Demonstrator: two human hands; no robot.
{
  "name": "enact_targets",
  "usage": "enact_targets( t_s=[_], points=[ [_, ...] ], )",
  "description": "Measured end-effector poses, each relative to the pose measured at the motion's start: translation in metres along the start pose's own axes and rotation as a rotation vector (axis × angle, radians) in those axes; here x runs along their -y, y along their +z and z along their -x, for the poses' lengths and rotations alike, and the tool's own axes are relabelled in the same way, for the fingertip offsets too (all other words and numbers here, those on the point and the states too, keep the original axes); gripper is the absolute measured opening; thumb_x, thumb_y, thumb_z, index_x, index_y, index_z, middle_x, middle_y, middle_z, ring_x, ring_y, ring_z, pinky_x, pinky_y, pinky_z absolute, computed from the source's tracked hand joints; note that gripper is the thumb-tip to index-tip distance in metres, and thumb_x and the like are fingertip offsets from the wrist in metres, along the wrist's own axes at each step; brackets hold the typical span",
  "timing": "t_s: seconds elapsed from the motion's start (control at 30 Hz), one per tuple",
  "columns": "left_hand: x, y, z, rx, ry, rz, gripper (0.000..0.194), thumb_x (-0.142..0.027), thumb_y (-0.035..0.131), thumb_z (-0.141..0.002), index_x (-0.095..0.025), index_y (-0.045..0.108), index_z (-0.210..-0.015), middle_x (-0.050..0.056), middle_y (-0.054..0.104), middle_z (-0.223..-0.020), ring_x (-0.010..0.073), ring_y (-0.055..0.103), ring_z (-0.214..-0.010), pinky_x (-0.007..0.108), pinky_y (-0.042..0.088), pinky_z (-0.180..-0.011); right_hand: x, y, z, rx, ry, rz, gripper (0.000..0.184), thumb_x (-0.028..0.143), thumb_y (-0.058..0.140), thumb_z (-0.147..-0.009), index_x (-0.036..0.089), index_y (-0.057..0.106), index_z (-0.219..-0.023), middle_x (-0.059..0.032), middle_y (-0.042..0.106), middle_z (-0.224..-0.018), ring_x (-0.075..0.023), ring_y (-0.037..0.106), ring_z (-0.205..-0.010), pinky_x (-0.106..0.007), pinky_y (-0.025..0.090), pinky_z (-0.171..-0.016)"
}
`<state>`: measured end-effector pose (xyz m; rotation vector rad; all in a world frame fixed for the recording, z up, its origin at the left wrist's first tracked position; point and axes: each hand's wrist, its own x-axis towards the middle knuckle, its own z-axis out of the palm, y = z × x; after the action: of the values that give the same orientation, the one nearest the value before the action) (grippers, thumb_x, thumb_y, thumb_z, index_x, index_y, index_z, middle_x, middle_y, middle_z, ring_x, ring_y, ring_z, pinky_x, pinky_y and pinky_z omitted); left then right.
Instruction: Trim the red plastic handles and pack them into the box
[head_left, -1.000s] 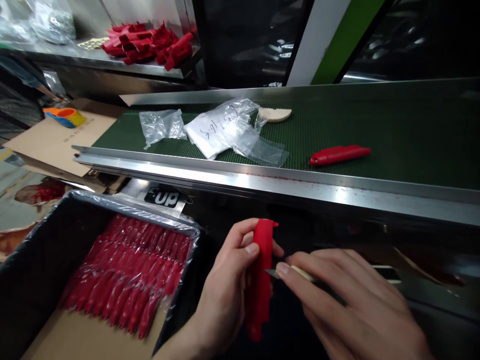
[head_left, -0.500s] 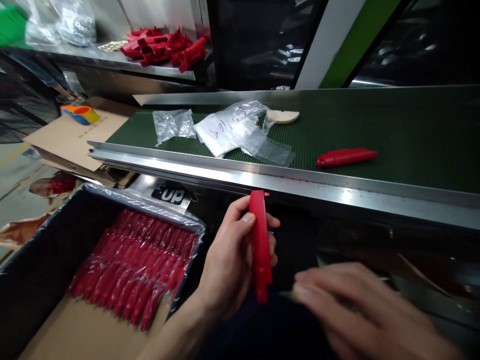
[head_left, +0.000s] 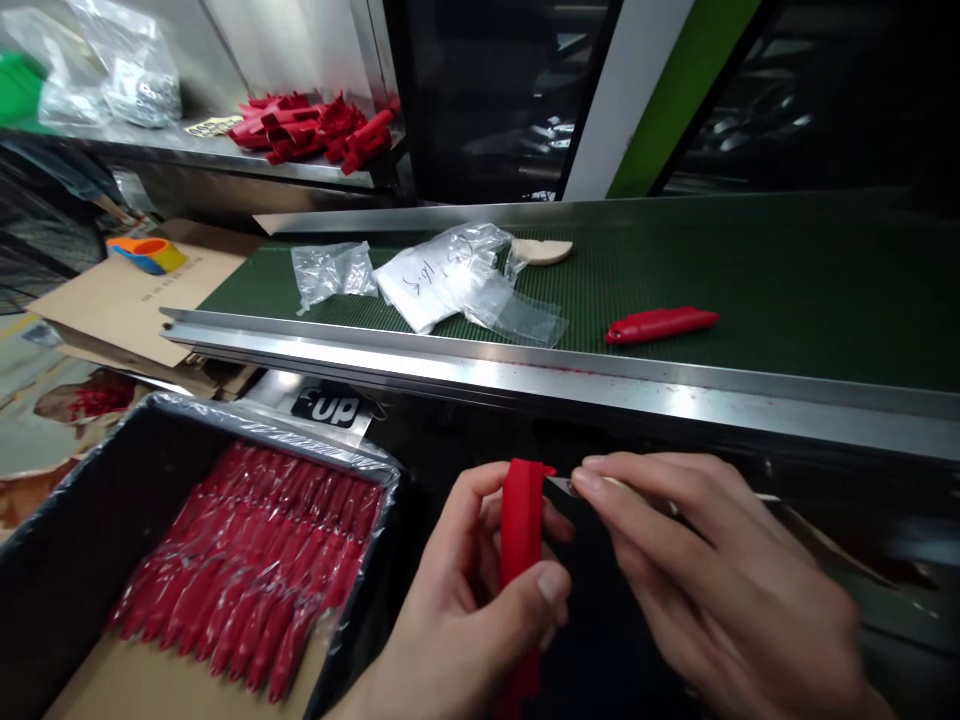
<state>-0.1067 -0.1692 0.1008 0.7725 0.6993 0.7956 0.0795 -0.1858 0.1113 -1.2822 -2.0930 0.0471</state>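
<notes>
My left hand [head_left: 472, 600] grips a long red plastic part [head_left: 520, 520] upright, thumb across its front. My right hand [head_left: 697, 570] pinches a small knife with a pale handle; its blade [head_left: 559, 487] touches the upper right edge of the part. To the left, a black-lined cardboard box [head_left: 82, 500] holds several rows of the same red parts [head_left: 247, 560] under clear film. One more red part [head_left: 662, 324] lies on the green conveyor belt [head_left: 787, 280].
Clear plastic bags [head_left: 450, 280] and a pale curved piece [head_left: 541, 250] lie on the belt. A steel rail [head_left: 525, 375] edges the belt in front of me. A pile of red parts [head_left: 315, 125] sits on a far steel shelf. Flat cardboard with an orange-blue tape dispenser [head_left: 146, 253] lies left.
My right hand came up from the lower end of the red part to its top edge with the knife. My left hand shifted its grip lower on the part.
</notes>
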Motion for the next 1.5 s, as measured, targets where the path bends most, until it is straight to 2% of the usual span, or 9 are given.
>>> enact_targets(
  t_s=[0.5, 0.63, 0.8, 0.9, 1.03, 1.3, 1.5],
  points=[
    [-0.006, 0.009, 0.002, -0.077, -0.059, -0.045, 0.033, -0.03, 0.067, -0.087, -0.027, 0.052, -0.116, 0.002, 0.056, -0.101, 0.0047, 0.053, -0.061, 0.018, 0.043, -0.053, -0.007, 0.002, 0.007, 0.005, -0.035, 0.014, 0.043, -0.002, 0.056, -0.086, 0.014, 0.062, -0.125, -0.0131, 0.063, -0.115, -0.0244, 0.058, -0.104, -0.04, 0.047, -0.081],
    [-0.001, 0.006, 0.003, -0.031, -0.056, 0.023, 0.031, -0.03, 0.068, -0.087, -0.027, 0.054, -0.114, 0.003, 0.058, -0.101, 0.0044, 0.054, -0.059, 0.015, 0.042, -0.05, -0.013, 0.002, 0.008, -0.014, -0.033, -0.022, 0.044, -0.003, 0.056, -0.085, 0.014, 0.064, -0.124, -0.0126, 0.063, -0.113, -0.0235, 0.059, -0.102, -0.038, 0.048, -0.08],
    [0.006, 0.002, 0.004, 0.084, -0.058, 0.233, 0.031, -0.03, 0.068, -0.087, -0.028, 0.054, -0.115, 0.004, 0.063, -0.1, 0.0039, 0.057, -0.054, 0.012, 0.044, -0.046, -0.017, -0.003, 0.005, -0.131, 0.095, -0.022, 0.045, -0.005, 0.056, -0.084, 0.016, 0.064, -0.124, -0.0096, 0.064, -0.111, -0.019, 0.061, -0.1, -0.033, 0.05, -0.083],
    [0.011, -0.001, 0.001, 0.106, -0.06, 0.34, 0.028, -0.025, 0.061, -0.089, -0.028, 0.055, -0.117, 0.005, 0.062, -0.104, 0.0065, 0.06, -0.057, 0.015, 0.049, -0.046, -0.009, -0.003, 0.005, -0.074, 0.07, -0.113, 0.04, -0.003, 0.053, -0.087, 0.015, 0.065, -0.121, -0.0095, 0.063, -0.112, -0.0174, 0.06, -0.103, -0.03, 0.051, -0.082],
    [0.018, -0.004, -0.003, 0.207, -0.024, 0.422, 0.031, -0.024, 0.055, -0.092, -0.026, 0.055, -0.123, 0.007, 0.062, -0.106, 0.0088, 0.064, -0.06, 0.016, 0.051, -0.047, 0.0, 0.001, 0.005, -0.048, 0.047, -0.159, 0.036, 0.0, 0.049, -0.088, 0.014, 0.067, -0.116, -0.009, 0.065, -0.108, -0.0163, 0.06, -0.103, -0.027, 0.053, -0.083],
    [0.019, -0.001, -0.001, 0.211, -0.015, 0.438, 0.032, -0.025, 0.054, -0.092, -0.023, 0.056, -0.124, 0.008, 0.064, -0.102, 0.0092, 0.065, -0.06, 0.014, 0.052, -0.05, -0.002, 0.005, 0.007, -0.047, 0.022, -0.138, 0.037, -0.001, 0.05, -0.087, 0.014, 0.066, -0.117, -0.0092, 0.065, -0.109, -0.0158, 0.059, -0.103, -0.028, 0.053, -0.084],
    [0.021, 0.0, -0.003, 0.231, -0.036, 0.452, 0.034, -0.026, 0.057, -0.09, -0.024, 0.057, -0.123, 0.008, 0.066, -0.101, 0.0096, 0.065, -0.059, 0.013, 0.05, -0.048, -0.003, 0.0, 0.014, -0.007, -0.011, -0.115, 0.046, -0.002, 0.052, -0.087, 0.017, 0.06, -0.128, -0.0108, 0.061, -0.117, -0.0197, 0.056, -0.112, -0.033, 0.052, -0.087]
  ],
)
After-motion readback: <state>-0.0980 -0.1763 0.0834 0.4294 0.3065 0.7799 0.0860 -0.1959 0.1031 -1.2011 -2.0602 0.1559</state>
